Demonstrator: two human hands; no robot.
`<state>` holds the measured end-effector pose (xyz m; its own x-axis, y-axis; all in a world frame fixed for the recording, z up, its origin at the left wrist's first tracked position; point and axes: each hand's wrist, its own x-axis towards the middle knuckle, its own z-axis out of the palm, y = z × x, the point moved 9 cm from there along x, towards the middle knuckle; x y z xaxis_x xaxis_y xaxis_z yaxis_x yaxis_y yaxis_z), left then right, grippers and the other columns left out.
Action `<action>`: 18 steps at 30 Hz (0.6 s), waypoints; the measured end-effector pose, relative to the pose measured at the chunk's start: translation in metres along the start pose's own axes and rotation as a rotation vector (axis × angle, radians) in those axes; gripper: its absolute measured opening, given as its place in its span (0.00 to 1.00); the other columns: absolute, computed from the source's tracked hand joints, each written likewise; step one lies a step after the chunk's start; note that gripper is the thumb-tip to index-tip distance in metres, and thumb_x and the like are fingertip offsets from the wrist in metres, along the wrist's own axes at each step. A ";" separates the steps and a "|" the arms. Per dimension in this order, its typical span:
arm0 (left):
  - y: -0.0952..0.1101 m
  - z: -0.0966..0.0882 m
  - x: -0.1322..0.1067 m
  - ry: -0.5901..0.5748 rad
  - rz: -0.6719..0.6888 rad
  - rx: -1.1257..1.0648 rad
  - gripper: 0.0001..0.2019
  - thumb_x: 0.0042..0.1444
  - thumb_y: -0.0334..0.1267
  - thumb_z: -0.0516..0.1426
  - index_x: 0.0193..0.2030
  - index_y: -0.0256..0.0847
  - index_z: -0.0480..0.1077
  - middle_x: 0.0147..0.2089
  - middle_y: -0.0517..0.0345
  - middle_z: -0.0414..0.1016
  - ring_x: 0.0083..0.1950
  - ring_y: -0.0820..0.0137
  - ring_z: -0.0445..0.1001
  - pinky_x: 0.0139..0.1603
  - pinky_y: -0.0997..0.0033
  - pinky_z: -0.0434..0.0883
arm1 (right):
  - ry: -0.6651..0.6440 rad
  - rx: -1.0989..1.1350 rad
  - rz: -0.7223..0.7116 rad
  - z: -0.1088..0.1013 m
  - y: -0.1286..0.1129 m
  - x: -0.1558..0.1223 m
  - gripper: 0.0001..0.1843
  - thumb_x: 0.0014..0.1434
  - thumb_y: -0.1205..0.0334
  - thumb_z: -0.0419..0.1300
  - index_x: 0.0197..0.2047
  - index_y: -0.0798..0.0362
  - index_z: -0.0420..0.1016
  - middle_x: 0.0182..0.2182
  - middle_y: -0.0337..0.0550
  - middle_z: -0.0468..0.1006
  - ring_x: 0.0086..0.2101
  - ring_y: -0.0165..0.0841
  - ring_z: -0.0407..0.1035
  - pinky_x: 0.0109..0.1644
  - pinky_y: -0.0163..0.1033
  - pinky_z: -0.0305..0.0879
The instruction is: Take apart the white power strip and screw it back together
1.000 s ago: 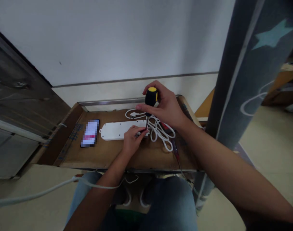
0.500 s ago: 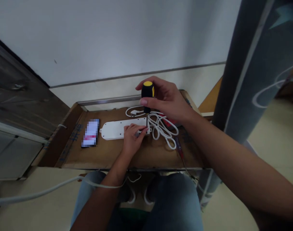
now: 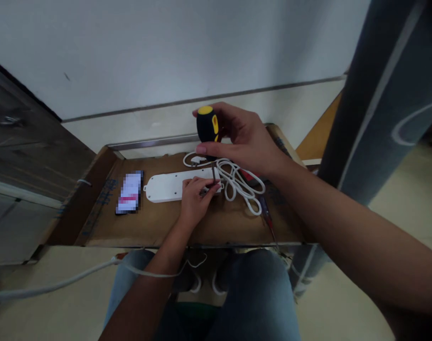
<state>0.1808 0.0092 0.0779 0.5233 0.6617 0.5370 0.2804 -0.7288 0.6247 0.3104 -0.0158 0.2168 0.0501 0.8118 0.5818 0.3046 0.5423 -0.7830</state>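
My right hand grips the black and yellow handle of a screwdriver between thumb and fingers. Its shaft points down, slightly tilted, at the right end of a white power strip. That strip lies face down on cardboard, with small screw holes in its back. Resting over the strip's right part, my left hand pinches the lower end of the shaft between thumb and forefinger. Those fingers hide the tip, so I cannot tell whether a screw is there. A coiled white cord lies just right of the strip.
A phone lies left of the strip on the cardboard-lined table. Right of the cord are a red object and a second, slim screwdriver. The white plug sits behind the strip. A dark post rises at right.
The view has shifted a little. The screwdriver's handle has tilted leftward and my right hand has moved with it. My left hand keeps its pinch by the strip's right end.
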 end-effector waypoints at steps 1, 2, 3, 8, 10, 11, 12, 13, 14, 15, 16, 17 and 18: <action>-0.001 0.000 0.000 0.003 -0.006 -0.004 0.02 0.65 0.37 0.67 0.44 0.48 0.82 0.45 0.64 0.88 0.44 0.68 0.81 0.54 0.59 0.65 | 0.008 -0.036 -0.009 -0.001 0.001 0.001 0.34 0.49 0.42 0.76 0.52 0.54 0.77 0.39 0.40 0.75 0.35 0.23 0.66 0.41 0.33 0.71; -0.001 0.000 0.000 0.004 -0.012 -0.005 0.02 0.65 0.37 0.67 0.44 0.47 0.82 0.45 0.64 0.88 0.44 0.68 0.81 0.54 0.59 0.66 | 0.010 -0.059 -0.021 -0.002 0.002 0.001 0.33 0.50 0.43 0.76 0.51 0.54 0.77 0.38 0.40 0.74 0.35 0.23 0.65 0.41 0.33 0.71; -0.001 0.000 0.000 0.007 -0.013 -0.001 0.02 0.64 0.37 0.67 0.44 0.47 0.82 0.45 0.63 0.88 0.44 0.68 0.81 0.54 0.59 0.66 | 0.011 -0.072 -0.034 -0.003 0.002 0.002 0.31 0.52 0.44 0.75 0.52 0.54 0.77 0.38 0.40 0.74 0.36 0.24 0.66 0.42 0.34 0.71; 0.004 0.000 -0.001 -0.010 0.017 0.025 0.06 0.69 0.37 0.63 0.49 0.48 0.82 0.46 0.60 0.88 0.45 0.66 0.81 0.55 0.56 0.67 | -0.011 -0.027 -0.006 -0.004 -0.002 0.001 0.26 0.60 0.56 0.64 0.60 0.53 0.71 0.44 0.43 0.78 0.45 0.28 0.73 0.48 0.35 0.73; 0.003 0.001 -0.002 -0.015 0.023 0.024 0.07 0.69 0.37 0.62 0.49 0.48 0.82 0.45 0.60 0.88 0.45 0.66 0.81 0.55 0.56 0.67 | -0.026 -0.010 0.020 -0.002 -0.004 -0.001 0.27 0.62 0.54 0.64 0.62 0.53 0.69 0.44 0.44 0.78 0.44 0.27 0.73 0.47 0.33 0.73; 0.003 0.001 -0.002 -0.011 0.024 0.022 0.06 0.69 0.38 0.62 0.48 0.48 0.82 0.45 0.60 0.88 0.45 0.66 0.81 0.55 0.56 0.67 | -0.023 -0.022 0.024 -0.002 -0.006 -0.002 0.28 0.62 0.52 0.65 0.62 0.53 0.69 0.44 0.43 0.78 0.43 0.26 0.72 0.46 0.32 0.72; 0.001 0.001 -0.002 -0.005 0.024 0.018 0.06 0.69 0.38 0.63 0.48 0.48 0.82 0.44 0.61 0.88 0.44 0.66 0.81 0.55 0.56 0.67 | -0.007 -0.046 0.026 -0.003 -0.007 -0.003 0.29 0.61 0.50 0.67 0.61 0.53 0.70 0.44 0.42 0.77 0.41 0.25 0.70 0.46 0.32 0.71; 0.001 0.001 -0.002 0.002 0.026 0.013 0.05 0.69 0.38 0.63 0.47 0.48 0.82 0.44 0.61 0.88 0.44 0.66 0.81 0.55 0.56 0.67 | 0.011 -0.076 0.026 -0.004 -0.008 -0.003 0.29 0.60 0.48 0.69 0.59 0.53 0.71 0.44 0.41 0.76 0.41 0.24 0.69 0.46 0.32 0.71; 0.000 0.000 -0.002 0.011 0.028 0.008 0.05 0.68 0.39 0.64 0.46 0.48 0.82 0.43 0.61 0.88 0.44 0.66 0.81 0.55 0.57 0.67 | 0.036 -0.105 0.024 -0.007 -0.008 -0.003 0.30 0.58 0.47 0.71 0.57 0.53 0.73 0.43 0.40 0.76 0.40 0.24 0.68 0.46 0.32 0.70; -0.001 0.000 -0.002 0.020 0.031 0.003 0.04 0.67 0.39 0.64 0.46 0.48 0.82 0.42 0.61 0.87 0.43 0.67 0.81 0.54 0.57 0.67 | 0.054 -0.131 0.023 -0.009 -0.008 -0.003 0.30 0.56 0.47 0.73 0.55 0.53 0.75 0.42 0.39 0.76 0.40 0.24 0.68 0.47 0.32 0.70; -0.001 -0.001 -0.002 0.029 0.031 0.000 0.04 0.67 0.39 0.65 0.45 0.48 0.82 0.42 0.61 0.87 0.43 0.67 0.81 0.54 0.58 0.67 | 0.067 -0.145 0.020 -0.011 -0.008 -0.002 0.30 0.54 0.47 0.74 0.55 0.52 0.76 0.41 0.39 0.76 0.40 0.24 0.68 0.48 0.33 0.70; 0.000 -0.002 -0.002 0.036 0.030 -0.003 0.03 0.67 0.39 0.65 0.44 0.48 0.82 0.42 0.61 0.87 0.43 0.67 0.80 0.54 0.58 0.67 | 0.071 -0.144 0.015 -0.012 -0.008 -0.001 0.30 0.53 0.48 0.75 0.55 0.52 0.76 0.41 0.39 0.76 0.40 0.25 0.68 0.48 0.34 0.70; 0.000 -0.003 -0.002 0.039 0.024 -0.002 0.03 0.67 0.39 0.64 0.44 0.47 0.82 0.42 0.61 0.87 0.43 0.67 0.80 0.54 0.59 0.68 | 0.068 -0.135 0.012 -0.012 -0.008 -0.001 0.31 0.53 0.50 0.75 0.57 0.51 0.76 0.41 0.39 0.76 0.40 0.25 0.68 0.48 0.34 0.70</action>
<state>0.1776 0.0081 0.0783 0.4976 0.6507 0.5735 0.2668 -0.7440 0.6126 0.3194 -0.0233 0.2255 0.1174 0.7989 0.5899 0.4286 0.4950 -0.7558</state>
